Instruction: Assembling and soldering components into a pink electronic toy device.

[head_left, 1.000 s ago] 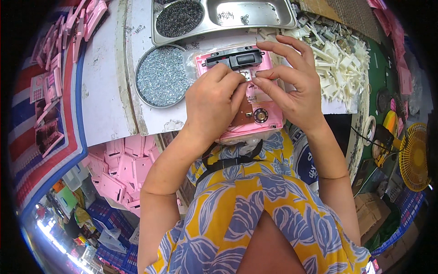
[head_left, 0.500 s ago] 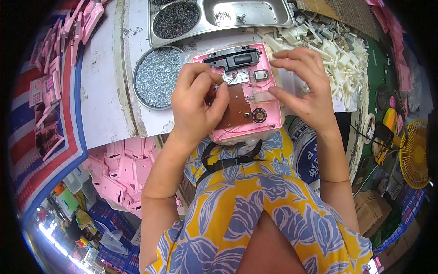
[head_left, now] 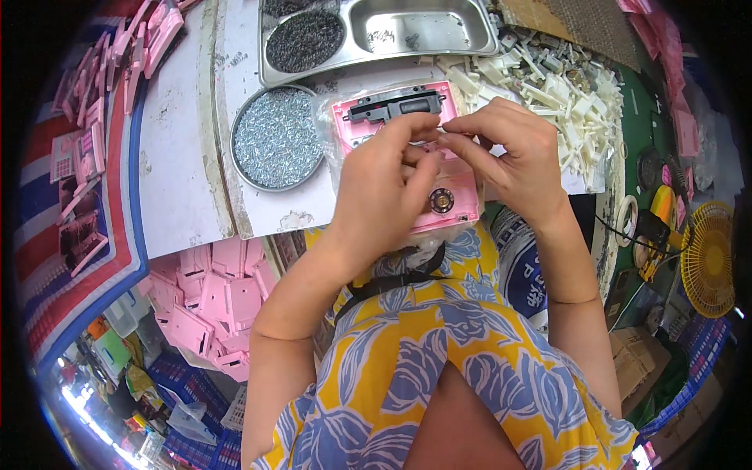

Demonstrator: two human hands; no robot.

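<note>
A pink plastic housing (head_left: 465, 194) lies before me on a clear plastic wrapping, with a long black part (head_left: 398, 105) along its far edge and a small round speaker (head_left: 441, 200) near its near right corner. Over the middle of the housing, my left hand (head_left: 385, 184) has its fingers curled together. Close beside it, my right hand (head_left: 513, 149) pinches thumb against fingers, its tips nearly meeting the left fingertips. Whatever the two hands hold is too small or too covered to make out. The brown board inside the housing is hidden behind my left hand.
A round tray of silvery screws (head_left: 278, 137) stands left of the housing. Behind is a metal compartment tray (head_left: 423, 53) with dark screws (head_left: 305, 41). White plastic pieces (head_left: 560, 102) are heaped at the right. Pink housings (head_left: 211, 301) pile up below left; a yellow fan (head_left: 707, 258) is far right.
My left hand has moved right, across the housing, now covering the brown board. My right hand has gone from spread fingers to a pinch and come in beside the left fingertips.
</note>
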